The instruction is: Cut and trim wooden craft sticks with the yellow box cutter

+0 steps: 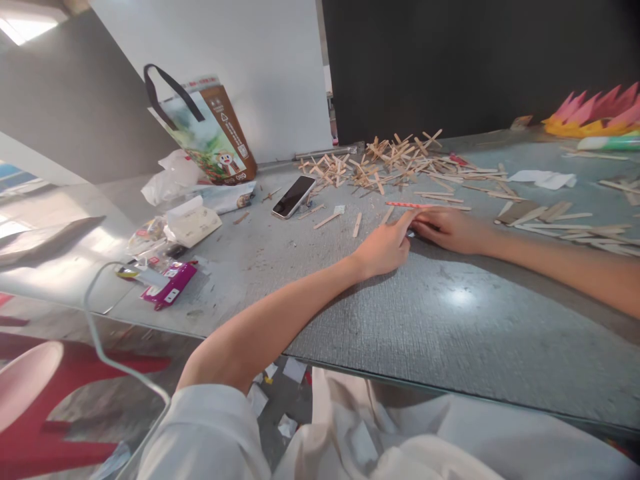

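My left hand [384,249] rests on the grey tabletop, fingers curled and its index finger stretched toward the other hand. Meeting it fingertip to fingertip, my right hand [444,229] lies palm down with bent fingers. A small pale bit shows between the hands; what they pinch is too small and covered to name. Just beyond the fingers lies a thin red stick with pale marks [403,205], partly hidden by the right hand. Loose wooden craft sticks [357,225] lie near the left hand.
A heap of craft sticks [395,160] spreads along the back, with more sticks [575,227] at right. A phone [294,197], a carrier bag [220,137], a purple packet [170,285] and a white cable [93,320] are on the left. A pink-and-yellow paper piece [595,117] stands far right.
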Tool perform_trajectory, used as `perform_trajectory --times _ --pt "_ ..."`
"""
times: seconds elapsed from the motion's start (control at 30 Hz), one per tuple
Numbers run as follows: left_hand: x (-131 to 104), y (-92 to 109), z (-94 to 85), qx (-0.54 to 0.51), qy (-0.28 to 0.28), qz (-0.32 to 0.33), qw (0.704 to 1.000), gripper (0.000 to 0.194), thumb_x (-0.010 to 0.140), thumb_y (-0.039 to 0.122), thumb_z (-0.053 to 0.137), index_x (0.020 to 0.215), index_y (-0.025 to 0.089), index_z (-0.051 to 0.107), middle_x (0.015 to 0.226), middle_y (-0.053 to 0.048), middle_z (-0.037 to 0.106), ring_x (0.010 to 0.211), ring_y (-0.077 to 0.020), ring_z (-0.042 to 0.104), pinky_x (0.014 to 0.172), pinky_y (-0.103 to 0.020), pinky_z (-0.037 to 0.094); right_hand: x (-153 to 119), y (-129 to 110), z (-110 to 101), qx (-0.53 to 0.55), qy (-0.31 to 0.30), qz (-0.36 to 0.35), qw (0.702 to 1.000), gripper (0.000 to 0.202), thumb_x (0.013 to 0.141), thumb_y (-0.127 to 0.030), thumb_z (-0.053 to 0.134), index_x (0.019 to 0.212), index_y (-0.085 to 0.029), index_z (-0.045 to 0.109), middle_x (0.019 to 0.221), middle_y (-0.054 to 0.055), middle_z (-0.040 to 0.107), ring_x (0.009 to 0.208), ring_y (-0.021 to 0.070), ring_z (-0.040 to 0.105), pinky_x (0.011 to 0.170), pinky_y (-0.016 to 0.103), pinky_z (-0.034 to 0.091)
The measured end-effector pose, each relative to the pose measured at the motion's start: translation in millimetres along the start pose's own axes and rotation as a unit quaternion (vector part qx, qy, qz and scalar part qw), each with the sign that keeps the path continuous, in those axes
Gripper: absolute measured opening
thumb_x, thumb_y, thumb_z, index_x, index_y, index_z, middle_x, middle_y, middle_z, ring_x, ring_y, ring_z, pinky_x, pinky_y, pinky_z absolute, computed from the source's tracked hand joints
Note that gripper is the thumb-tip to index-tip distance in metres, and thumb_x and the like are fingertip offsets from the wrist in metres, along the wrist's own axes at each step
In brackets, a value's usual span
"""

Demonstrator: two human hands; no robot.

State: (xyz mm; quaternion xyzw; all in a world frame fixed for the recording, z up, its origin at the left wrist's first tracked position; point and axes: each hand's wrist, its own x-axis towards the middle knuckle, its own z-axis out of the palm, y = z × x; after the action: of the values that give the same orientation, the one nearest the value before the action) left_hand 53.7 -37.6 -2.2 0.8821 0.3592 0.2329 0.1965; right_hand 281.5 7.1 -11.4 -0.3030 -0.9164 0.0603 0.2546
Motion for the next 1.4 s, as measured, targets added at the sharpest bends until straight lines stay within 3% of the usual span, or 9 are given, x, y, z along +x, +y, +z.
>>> perform_trajectory --times 0.17,0.4,0.8,1.07,1.4 --pt "0.2 -0.4 0.7 -0.006 -0.002 -0.007 1.000 0.070 0.100 0.011 0.038 0.169 0.016 0.029 0.134 -0.018 0.072 0.118 -0.0292 0.072 0.106 -0.046 0.054 -0.6 -0.8 -0.4 0.006 -0.002 -0.008 1.000 0.038 0.110 -0.044 0.044 0.109 -0.022 0.075 0.118 0.017 0.080 0.109 0.0332 0.073 0.100 0.049 0.055" --pt "0.7 -1.4 2.1 -0.026 -0.008 -0.010 1.000 0.070 0.100 0.010 0.037 0.168 0.019 0.029 0.137 -0.015 0.071 0.125 -0.0296 0.070 0.111 -0.048 0.053 -2.3 1.7 -0.8 0.000 -0.012 0.004 1.000 0.037 0.111 -0.046 0.044 0.109 -0.024 0.074 0.120 0.016 0.080 0.109 0.0329 0.072 0.097 0.047 0.055" --pt "1.0 0.7 -0.2 -0.021 -0.017 -0.011 1.000 0.068 0.100 0.010 0.036 0.168 0.015 0.029 0.138 -0.018 0.069 0.125 -0.0305 0.070 0.110 -0.047 0.054 -4.0 5.3 1.6 -0.004 -0.018 -0.001 1.000 0.042 0.113 -0.046 0.041 0.113 -0.020 0.073 0.126 0.020 0.077 0.113 0.0347 0.071 0.101 0.049 0.053" --pt "0.9 -0.2 0.0 -0.014 -0.014 -0.008 1.000 0.067 0.101 0.011 0.036 0.168 0.015 0.030 0.137 -0.018 0.069 0.124 -0.0304 0.070 0.108 -0.046 0.054 -2.8 1.5 -0.8 -0.004 -0.017 0.006 1.000 0.041 0.112 -0.047 0.042 0.111 -0.022 0.074 0.117 0.018 0.079 0.105 0.0328 0.072 0.096 0.047 0.054" --pt "1.1 -0.9 0.9 -0.026 -0.010 -0.004 1.000 0.068 0.099 0.010 0.036 0.167 0.017 0.030 0.139 -0.017 0.068 0.125 -0.0303 0.070 0.110 -0.048 0.053 -2.9 1.4 -0.5 -0.002 -0.016 -0.001 1.000 0.041 0.112 -0.046 0.041 0.111 -0.021 0.073 0.124 0.019 0.078 0.112 0.0347 0.072 0.099 0.049 0.053"
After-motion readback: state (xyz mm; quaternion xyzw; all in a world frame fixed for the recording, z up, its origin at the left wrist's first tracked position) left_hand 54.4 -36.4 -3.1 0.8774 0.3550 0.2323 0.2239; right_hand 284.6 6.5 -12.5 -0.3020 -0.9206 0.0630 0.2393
